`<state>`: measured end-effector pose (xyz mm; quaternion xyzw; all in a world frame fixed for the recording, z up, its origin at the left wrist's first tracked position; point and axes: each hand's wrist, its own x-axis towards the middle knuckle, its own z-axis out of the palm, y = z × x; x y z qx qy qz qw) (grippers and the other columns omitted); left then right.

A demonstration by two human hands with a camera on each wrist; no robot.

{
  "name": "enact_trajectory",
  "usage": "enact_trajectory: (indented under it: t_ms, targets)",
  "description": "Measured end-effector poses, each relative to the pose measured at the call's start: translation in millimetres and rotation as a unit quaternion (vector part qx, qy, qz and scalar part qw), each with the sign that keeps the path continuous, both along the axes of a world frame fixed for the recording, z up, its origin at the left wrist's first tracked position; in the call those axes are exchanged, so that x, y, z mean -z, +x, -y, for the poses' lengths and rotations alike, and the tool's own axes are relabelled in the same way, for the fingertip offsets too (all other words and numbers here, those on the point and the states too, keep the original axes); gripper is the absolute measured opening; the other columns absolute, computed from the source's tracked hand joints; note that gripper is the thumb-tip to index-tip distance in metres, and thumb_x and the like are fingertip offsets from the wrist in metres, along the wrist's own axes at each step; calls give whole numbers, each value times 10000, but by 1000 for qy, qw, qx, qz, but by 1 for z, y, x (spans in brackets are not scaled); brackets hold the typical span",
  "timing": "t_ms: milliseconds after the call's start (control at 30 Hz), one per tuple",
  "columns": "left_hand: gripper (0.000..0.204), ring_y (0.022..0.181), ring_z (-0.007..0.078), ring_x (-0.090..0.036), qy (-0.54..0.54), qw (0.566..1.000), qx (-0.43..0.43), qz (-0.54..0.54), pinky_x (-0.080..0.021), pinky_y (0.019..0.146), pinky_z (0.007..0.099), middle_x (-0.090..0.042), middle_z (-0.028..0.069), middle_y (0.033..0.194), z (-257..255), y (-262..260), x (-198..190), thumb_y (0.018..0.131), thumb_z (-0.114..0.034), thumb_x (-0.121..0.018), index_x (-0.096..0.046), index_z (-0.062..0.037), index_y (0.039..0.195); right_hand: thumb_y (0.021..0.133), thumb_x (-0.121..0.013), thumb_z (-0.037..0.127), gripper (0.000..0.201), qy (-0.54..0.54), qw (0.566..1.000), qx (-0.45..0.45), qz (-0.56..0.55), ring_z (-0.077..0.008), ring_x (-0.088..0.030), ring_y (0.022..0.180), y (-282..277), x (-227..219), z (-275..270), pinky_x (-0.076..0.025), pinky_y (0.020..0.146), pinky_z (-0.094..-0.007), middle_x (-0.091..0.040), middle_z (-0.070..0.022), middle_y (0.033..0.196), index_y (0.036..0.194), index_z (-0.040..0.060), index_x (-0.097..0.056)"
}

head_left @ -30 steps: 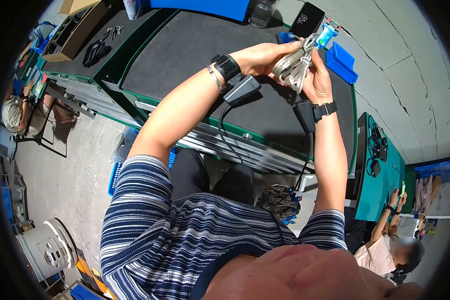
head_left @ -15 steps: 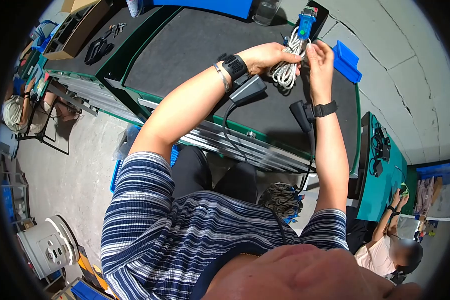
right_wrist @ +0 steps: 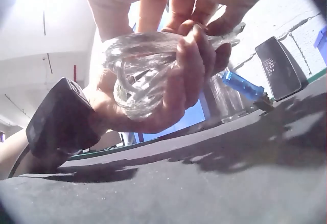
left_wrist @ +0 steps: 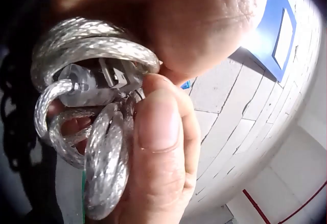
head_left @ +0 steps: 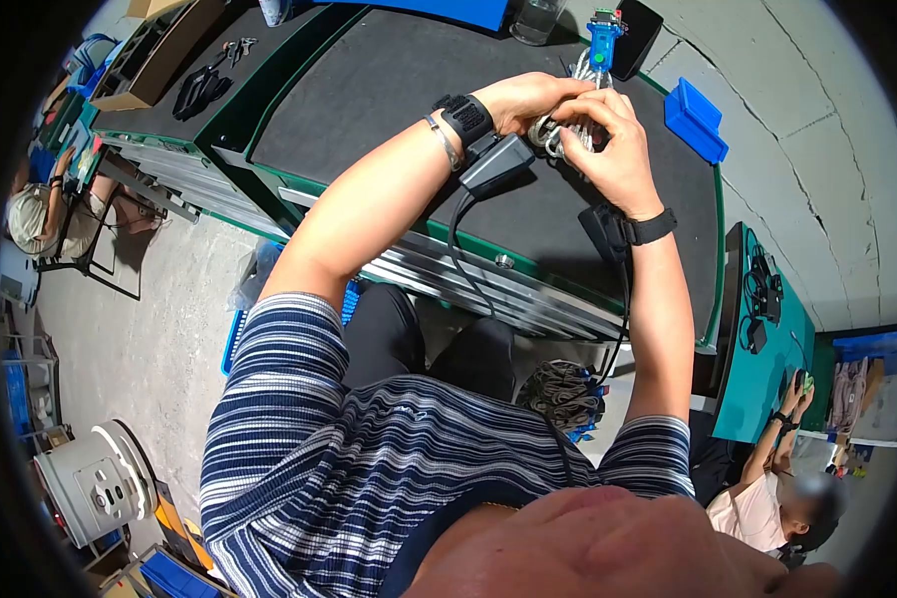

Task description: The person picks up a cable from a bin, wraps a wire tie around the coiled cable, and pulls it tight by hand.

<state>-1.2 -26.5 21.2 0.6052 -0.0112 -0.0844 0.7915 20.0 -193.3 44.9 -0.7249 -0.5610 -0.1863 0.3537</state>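
Note:
A coiled USB cable [head_left: 548, 140] with a silvery braided look is held over the dark bench mat. My left hand [head_left: 528, 102] grips the coil from the left. My right hand [head_left: 620, 154] curls its thumb and fingers round the coil's near right side. At the far end sticks out a blue adapter [head_left: 603, 48] with a green terminal block. In the left wrist view a clear-cased USB plug [left_wrist: 94, 83] sits among the loops, a thumb [left_wrist: 158, 127] pressed close beside it. The right wrist view has the braided loops [right_wrist: 138, 76] between both hands.
Behind the adapter lies a dark device with lit digits [head_left: 640, 38]. To the right is a small blue bin [head_left: 696, 120], and a glass jar [head_left: 538, 22] stands at the back. More bundled cables [head_left: 560, 397] lie below the bench. Another person [head_left: 752, 513] works at the right.
My right hand first leaves the coil and lifts near the adapter, then comes back onto the coil's near side. The adapter has swung left and more upright. My left hand keeps its grip.

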Motion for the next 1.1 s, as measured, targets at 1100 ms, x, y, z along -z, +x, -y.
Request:
enact_trajectory:
  t_ms: [1100]
  targets:
    - [324,695,80,-596,-57,997,46,-2,-508,580,236,-619,-10,823,5,8,19,993,-355,-493,-603,-81,861,773,-752,223,279,-92,986,-7,-142,-191,-495,842,18,12,8,-429,766,-318,-525,-28,847,902,76,-553]
